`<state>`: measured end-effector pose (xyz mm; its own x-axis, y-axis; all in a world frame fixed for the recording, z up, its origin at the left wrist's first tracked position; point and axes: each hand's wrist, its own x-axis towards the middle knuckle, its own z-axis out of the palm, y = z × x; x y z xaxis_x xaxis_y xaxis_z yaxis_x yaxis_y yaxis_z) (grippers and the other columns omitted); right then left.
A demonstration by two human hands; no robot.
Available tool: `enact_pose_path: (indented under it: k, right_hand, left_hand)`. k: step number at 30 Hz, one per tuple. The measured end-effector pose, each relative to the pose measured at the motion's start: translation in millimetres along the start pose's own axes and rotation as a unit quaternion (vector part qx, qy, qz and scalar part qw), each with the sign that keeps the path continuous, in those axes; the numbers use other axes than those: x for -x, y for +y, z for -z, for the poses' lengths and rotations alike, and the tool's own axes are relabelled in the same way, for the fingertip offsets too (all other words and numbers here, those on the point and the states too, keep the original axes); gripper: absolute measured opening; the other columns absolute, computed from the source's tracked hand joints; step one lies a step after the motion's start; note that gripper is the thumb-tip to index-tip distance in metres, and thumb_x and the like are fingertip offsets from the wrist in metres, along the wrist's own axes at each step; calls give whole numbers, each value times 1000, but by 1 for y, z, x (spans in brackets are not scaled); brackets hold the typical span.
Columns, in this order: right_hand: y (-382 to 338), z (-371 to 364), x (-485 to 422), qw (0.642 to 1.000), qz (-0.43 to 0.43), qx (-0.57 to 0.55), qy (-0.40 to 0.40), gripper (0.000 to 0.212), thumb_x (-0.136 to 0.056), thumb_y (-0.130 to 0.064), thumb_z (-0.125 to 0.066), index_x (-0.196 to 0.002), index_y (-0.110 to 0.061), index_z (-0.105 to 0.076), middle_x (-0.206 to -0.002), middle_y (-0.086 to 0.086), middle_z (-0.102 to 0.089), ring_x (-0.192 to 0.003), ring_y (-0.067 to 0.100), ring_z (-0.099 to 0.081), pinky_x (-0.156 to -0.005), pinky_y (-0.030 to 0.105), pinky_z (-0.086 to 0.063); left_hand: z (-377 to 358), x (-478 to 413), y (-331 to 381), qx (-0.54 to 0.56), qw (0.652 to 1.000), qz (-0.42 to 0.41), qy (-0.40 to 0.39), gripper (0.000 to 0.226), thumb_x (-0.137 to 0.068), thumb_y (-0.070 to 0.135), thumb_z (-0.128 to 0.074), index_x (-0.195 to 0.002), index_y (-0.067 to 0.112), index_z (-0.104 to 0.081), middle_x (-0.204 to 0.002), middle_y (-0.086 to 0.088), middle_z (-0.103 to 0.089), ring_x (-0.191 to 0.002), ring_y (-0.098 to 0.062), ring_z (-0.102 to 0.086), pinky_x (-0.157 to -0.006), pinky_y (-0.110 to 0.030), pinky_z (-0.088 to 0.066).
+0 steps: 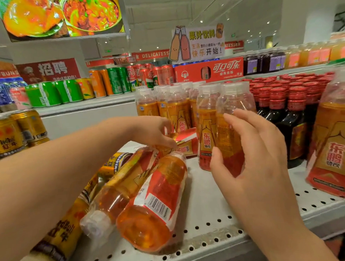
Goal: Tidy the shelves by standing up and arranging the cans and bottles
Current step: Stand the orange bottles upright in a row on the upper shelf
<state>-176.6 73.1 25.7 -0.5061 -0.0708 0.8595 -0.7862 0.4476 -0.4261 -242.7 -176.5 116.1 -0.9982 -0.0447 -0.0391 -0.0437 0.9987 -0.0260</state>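
Cups upright orange bottle (227, 135) in spread right fingers (240, 122); rests curled left fingers (162, 131) on fallen bottle (185, 147) below them, cannot tell whether pinching, above perforated shelf (213, 218).

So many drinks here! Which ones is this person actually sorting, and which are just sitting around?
Part of the job: right hand, holding an upright orange bottle; left hand, reaching among fallen orange bottles; toppled gold can.
Just there: dark red-capped bottles; green cans; Coca-Cola carton; juice sign.
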Motion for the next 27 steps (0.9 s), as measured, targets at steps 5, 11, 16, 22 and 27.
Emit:
enact_pose_path:
  k: [5,11,16,22,27]
  right_hand:
    - [-12,-10,11,999,12,-23,41,36,-92,-20,-62,-128,-20,-62,-137,-7,-50,-137,7,-37,-108,8,-27]
    - [-21,-25,12,996,46,-39,-70,25,-96,-25,-54,-118,-28,-66,-121,-18,-56,-122,5,-52,-102,16,-40]
    - [-18,-35,7,977,-4,-35,-208,21,-97,-35,-50,-113,-39,-63,-111,-31,-54,-117,-8,-49,-95,3,-33]
    - [-16,-42,4,971,-41,-73,-223,16,-96,-33,-53,-104,-40,-64,-108,-29,-57,-112,-11,-51,-88,1,-35]
    - [-15,-42,4,970,-44,-84,-225,15,-95,-35,-51,-103,-41,-63,-110,-29,-57,-115,-11,-50,-89,1,-33]
  left_hand:
    - [-6,-21,2,7,999,-25,-46,85,-84,68,-65,-148,19,-39,-137,-1,-53,-110,-19,-53,-90,-29,-44]
    - [-13,-31,-1,8,999,-32,-43,53,-84,59,-69,-114,20,-50,-109,1,-59,-91,-17,-56,-74,-28,-43]
    - [-15,-26,-10,28,998,-55,9,59,-80,55,-74,-121,16,-57,-110,-1,-64,-95,-20,-62,-86,-42,-55]
    - [4,-9,-26,37,994,-91,56,54,-77,58,-78,-117,28,-57,-108,7,-64,-89,-10,-61,-78,-32,-55]
    - [12,-1,-30,-277,935,-156,155,71,-82,62,-68,-142,31,-45,-130,3,-55,-118,-24,-54,-101,-44,-43]
